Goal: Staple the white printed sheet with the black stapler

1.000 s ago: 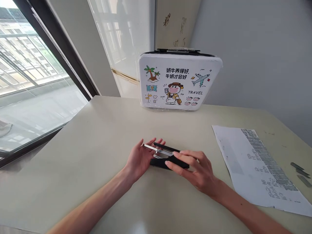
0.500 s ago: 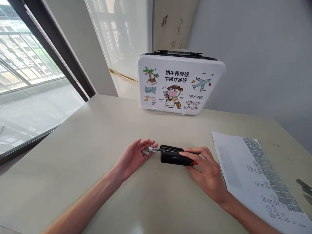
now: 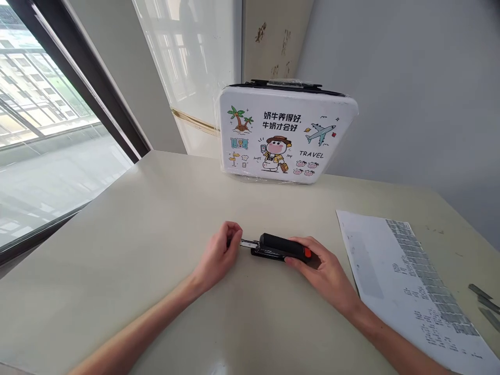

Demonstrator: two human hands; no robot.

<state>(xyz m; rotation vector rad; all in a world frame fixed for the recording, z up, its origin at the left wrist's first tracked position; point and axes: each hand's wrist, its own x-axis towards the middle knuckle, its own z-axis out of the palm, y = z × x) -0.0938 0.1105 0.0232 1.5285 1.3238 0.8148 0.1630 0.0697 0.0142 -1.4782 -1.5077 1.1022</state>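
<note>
A black stapler (image 3: 283, 246) with a red part at its rear end lies near the middle of the table. My right hand (image 3: 318, 263) grips its rear from the right, thumb on the near side and fingers on the far side. From the stapler's left end a metal tray (image 3: 249, 244) sticks out. My left hand (image 3: 224, 247) is closed at the outer end of this tray, fingers curled and pinched together. What the left fingers hold is mostly hidden by them.
A white case (image 3: 287, 135) with cartoon prints, wrapped in clear film, stands at the back of the table (image 3: 175, 198). Printed paper (image 3: 390, 276) lies on the right. Dark metal strips (image 3: 485, 299) are at the far right edge. A window is on the left.
My left hand has turned over from open palm up to closed fingers at the tray's end. The stapler has rolled from its side to upright, still in my right hand.
</note>
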